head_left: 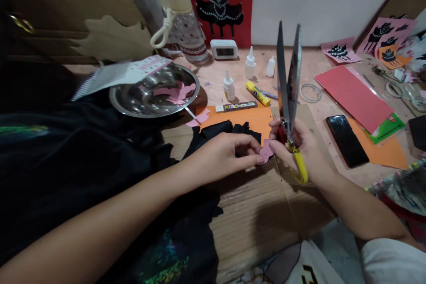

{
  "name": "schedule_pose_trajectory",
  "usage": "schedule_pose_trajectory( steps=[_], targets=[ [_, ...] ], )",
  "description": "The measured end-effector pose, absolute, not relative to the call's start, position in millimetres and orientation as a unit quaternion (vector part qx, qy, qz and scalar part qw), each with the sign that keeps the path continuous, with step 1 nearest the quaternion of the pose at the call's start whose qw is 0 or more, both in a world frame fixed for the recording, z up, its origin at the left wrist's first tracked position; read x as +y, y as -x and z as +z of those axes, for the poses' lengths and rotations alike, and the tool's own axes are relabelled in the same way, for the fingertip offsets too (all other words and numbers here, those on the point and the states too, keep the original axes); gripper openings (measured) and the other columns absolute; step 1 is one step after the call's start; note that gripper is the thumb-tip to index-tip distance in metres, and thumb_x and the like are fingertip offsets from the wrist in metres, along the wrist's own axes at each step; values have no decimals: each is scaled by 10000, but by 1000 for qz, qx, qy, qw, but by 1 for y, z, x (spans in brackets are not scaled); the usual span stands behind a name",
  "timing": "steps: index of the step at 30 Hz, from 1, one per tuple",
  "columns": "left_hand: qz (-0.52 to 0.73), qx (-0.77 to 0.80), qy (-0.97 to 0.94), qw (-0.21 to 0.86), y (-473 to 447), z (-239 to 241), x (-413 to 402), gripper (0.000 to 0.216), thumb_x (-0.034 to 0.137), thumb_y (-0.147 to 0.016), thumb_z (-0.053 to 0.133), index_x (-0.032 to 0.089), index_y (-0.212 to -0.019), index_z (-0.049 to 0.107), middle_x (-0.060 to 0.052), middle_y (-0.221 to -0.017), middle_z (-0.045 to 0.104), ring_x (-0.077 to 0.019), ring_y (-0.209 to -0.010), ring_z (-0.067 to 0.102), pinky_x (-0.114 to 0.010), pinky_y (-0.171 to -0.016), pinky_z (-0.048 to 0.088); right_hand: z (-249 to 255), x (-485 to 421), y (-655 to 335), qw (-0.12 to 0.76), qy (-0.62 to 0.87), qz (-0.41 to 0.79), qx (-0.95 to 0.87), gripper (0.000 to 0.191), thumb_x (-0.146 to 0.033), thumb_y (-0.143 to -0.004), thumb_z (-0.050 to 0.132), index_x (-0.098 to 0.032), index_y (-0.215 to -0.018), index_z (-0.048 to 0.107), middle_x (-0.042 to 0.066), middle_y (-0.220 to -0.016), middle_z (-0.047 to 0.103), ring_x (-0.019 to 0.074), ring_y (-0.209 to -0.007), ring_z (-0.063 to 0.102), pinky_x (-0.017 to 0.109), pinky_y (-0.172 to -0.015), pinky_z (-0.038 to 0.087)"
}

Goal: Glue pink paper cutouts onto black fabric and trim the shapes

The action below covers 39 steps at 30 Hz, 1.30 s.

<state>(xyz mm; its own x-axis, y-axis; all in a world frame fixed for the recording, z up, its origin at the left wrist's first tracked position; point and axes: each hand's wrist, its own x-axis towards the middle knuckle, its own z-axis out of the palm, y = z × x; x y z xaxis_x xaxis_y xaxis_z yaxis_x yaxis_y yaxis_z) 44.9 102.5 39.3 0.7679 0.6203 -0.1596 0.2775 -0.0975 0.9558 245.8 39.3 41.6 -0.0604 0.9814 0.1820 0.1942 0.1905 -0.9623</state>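
My right hand [301, 151] grips a pair of scissors [289, 80] by their yellow handles; the long blades point straight up and stand slightly apart. My left hand [226, 156] pinches a small pink paper piece [266, 151] with its fingertips, right beside the scissors' pivot. Both hands meet above a sheet of brown corrugated cardboard [259, 213]. Under the left hand lie scraps of black fabric [216, 131] on an orange sheet [253, 120].
A steel bowl [133, 102] with pink cutouts sits at the left. Glue bottles [228, 86], a yellow glue stick [258, 93], a small clock [224, 49], a water bottle [183, 22], a red paper sheet [353, 95] and a phone [346, 140] surround the work spot.
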Motion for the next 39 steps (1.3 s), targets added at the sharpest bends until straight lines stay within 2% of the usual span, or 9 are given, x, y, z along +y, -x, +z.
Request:
schedule_pose_trajectory(
  steps=[5,10,17,22,25,28,32,35,39],
  targets=[
    [156,299,-751,568,-47,37,100,227,406,-877,684,203,-812,763,-24,-785,781,-183,-730,715,-269,-671,540,36,39,-245,465,468,434,-614,290,-312,-908,765,-244,-1123,583,-5,-912,642,153,-817,641,315,-780,555],
    [226,350,-611,673,-47,38,102,268,408,-750,820,197,-833,675,-8,-753,756,-163,-664,694,-267,-641,555,33,40,-243,487,469,459,-576,391,-433,-864,828,-261,-1127,596,-8,-893,642,167,-827,649,312,-754,560],
    [254,373,-523,723,-51,44,102,351,429,-699,857,189,-865,662,22,-652,700,-183,-682,700,-304,-702,589,37,40,-240,520,461,459,-553,302,-301,-889,792,-255,-1112,595,-21,-864,642,130,-776,636,269,-725,535],
    [242,380,-553,700,-48,42,103,385,421,-637,910,185,-857,699,-7,-778,757,-186,-734,701,-284,-698,577,38,39,-242,517,462,439,-571,295,-239,-894,764,-255,-1130,588,-17,-862,635,135,-774,622,268,-723,525],
    [223,374,-601,671,-48,40,102,326,441,-688,869,190,-858,749,-19,-829,774,-180,-741,689,-277,-702,567,38,40,-242,493,463,449,-584,286,-258,-902,755,-253,-1130,583,-12,-884,618,140,-789,617,285,-758,536],
    [227,374,-647,625,-49,43,101,260,443,-742,807,193,-775,746,-6,-751,735,-166,-684,651,-265,-661,536,37,40,-241,492,460,466,-574,324,-374,-911,780,-256,-1128,569,-9,-893,602,148,-809,607,297,-783,534],
    [296,401,-645,579,-47,55,98,271,451,-742,805,188,-757,740,-17,-747,723,-177,-687,646,-267,-641,516,28,32,-241,501,428,517,-546,506,-610,-887,769,-277,-1186,533,6,-940,560,165,-827,561,297,-755,509],
    [369,420,-594,578,-44,61,95,289,458,-728,842,192,-780,742,-37,-797,764,-206,-766,699,-287,-715,560,16,23,-240,482,411,560,-533,594,-708,-849,750,-278,-1192,523,22,-983,525,174,-829,522,297,-738,495],
    [428,388,-506,640,-41,57,92,356,493,-721,897,203,-883,767,-60,-927,823,-237,-894,754,-325,-855,596,7,15,-235,451,412,578,-541,621,-724,-812,780,-295,-1204,559,20,-994,514,174,-853,502,289,-780,476]
  ],
)
